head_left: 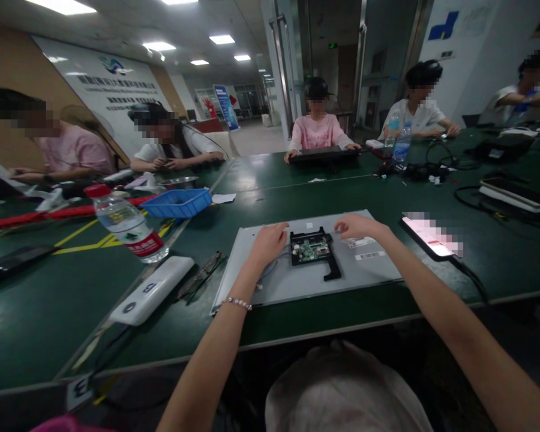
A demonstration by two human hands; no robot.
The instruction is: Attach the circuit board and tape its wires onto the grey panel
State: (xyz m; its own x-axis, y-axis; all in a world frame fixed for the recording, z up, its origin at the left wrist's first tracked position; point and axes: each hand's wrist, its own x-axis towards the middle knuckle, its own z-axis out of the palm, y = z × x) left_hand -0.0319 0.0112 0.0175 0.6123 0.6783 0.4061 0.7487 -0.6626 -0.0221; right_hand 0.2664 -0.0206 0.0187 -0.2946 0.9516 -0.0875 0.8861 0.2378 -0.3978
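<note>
A flat grey panel (276, 288), seemingly the back of a display, lies on the green table in front of me. On its middle sits a black plastic bracket (334, 264) around a green circuit board (312, 249). My left hand (271, 241) is over the panel just left of the bracket, fingers loosely bent and holding nothing visible. To the bracket's right, my right hand (357, 227) hovers over the panel with thumb and fingers loosely curved, a small gap between them. Near my left wrist a thin cable (270, 268) runs across the panel. Labels (369, 255) show at its right.
Left of the panel are eyeglasses (201, 277), a white power bank (153, 290), a water bottle (128, 228) and a blue tray (179, 204). A lit phone (432, 237) with a cable lies right. Several people sit around the table; one opposite holds a dark panel (324, 155).
</note>
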